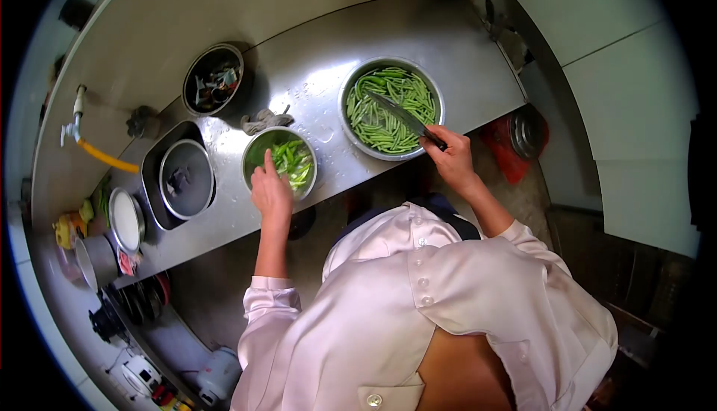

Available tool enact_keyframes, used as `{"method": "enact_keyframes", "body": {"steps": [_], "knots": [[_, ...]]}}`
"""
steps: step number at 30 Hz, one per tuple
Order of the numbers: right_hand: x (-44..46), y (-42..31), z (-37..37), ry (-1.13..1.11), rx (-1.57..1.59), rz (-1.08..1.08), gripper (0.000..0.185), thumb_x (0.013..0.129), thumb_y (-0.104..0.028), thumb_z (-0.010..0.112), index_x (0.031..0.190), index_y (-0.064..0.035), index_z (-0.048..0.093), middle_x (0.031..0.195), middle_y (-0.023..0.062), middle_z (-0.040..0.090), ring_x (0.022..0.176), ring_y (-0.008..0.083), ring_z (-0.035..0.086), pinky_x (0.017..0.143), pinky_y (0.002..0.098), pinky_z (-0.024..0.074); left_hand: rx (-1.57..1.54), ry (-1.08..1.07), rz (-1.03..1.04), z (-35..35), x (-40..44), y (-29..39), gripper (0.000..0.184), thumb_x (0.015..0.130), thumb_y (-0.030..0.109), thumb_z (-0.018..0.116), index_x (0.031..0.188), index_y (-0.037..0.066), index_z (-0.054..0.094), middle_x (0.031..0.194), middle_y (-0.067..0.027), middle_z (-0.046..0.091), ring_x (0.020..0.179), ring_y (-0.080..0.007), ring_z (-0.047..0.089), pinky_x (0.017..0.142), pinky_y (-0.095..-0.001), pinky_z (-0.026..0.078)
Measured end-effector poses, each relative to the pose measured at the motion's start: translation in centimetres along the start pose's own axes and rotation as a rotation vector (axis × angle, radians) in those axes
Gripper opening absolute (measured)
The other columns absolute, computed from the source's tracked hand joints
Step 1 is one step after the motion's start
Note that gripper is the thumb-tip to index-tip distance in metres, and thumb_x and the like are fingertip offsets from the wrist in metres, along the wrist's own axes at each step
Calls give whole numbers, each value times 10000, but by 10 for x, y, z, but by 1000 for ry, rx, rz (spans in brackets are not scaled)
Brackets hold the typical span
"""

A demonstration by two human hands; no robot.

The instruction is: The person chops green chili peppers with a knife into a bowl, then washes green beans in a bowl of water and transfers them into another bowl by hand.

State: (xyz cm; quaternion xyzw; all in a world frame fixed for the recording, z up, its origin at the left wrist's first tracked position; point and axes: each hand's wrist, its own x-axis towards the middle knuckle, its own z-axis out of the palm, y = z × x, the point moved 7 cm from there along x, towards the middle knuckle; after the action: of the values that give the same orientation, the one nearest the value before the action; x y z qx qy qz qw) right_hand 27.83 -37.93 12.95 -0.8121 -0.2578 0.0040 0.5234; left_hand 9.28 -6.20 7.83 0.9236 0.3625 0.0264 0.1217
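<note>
My right hand (452, 160) is wrapped round the black handle of a kitchen knife (399, 116). Its dark blade slants across a wide metal basin (345, 128) filled with green beans (385, 131) in pieces, with a longer green pod or pepper near the top. Over the near left rim of a smaller metal bowl (312, 181) is my left hand (271, 188), index finger stretched out and nothing visibly held. Sliced green peppers (293, 161) lie in that bowl, beside the fingers. My other left fingers are partly hidden from above.
A crumpled grey cloth (267, 121) lies behind the small bowl on the wet steel counter (299, 86). Further left are a dark bowl of scraps (214, 78), a sink (153, 179) holding a metal basin (196, 194), a tap with an orange hose (108, 157), and pots (97, 261).
</note>
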Motion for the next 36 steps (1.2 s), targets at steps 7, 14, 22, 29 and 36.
{"method": "enact_keyframes", "body": {"steps": [7,14,22,29,36], "knots": [[-13,30,-52,89,-41,203,164,811,-62,697,950,18,664,690,81,630,612,92,561,586,249,455,-408,296,480,20,63,158,109,806,172,690,793,64,680,778,-103,614,812,-306,588,712,-411,483],[-22,33,-91,226,-47,215,149,799,-56,696,921,21,660,653,36,574,596,71,508,566,229,423,-278,-265,-54,119,130,231,441,832,458,653,896,24,707,1002,-204,676,938,-376,648,795,-458,513],[-32,52,-115,279,-2,312,138,798,-61,698,908,15,661,658,36,581,594,69,515,558,235,423,-1130,-500,-592,231,139,206,389,765,350,750,837,-30,705,786,-147,701,686,-274,657,705,-400,490],[-17,40,-100,182,-18,265,160,799,-63,704,934,13,664,691,57,613,614,81,541,589,241,447,-605,-209,16,118,108,231,399,736,364,751,927,15,717,841,-173,700,769,-314,671,724,-366,509],[-6,31,-71,98,8,240,177,798,-70,706,949,17,672,712,77,644,632,95,573,607,251,467,-1296,-830,-75,134,78,233,191,904,201,647,977,34,589,835,-33,632,779,-136,632,669,-252,496]]}}
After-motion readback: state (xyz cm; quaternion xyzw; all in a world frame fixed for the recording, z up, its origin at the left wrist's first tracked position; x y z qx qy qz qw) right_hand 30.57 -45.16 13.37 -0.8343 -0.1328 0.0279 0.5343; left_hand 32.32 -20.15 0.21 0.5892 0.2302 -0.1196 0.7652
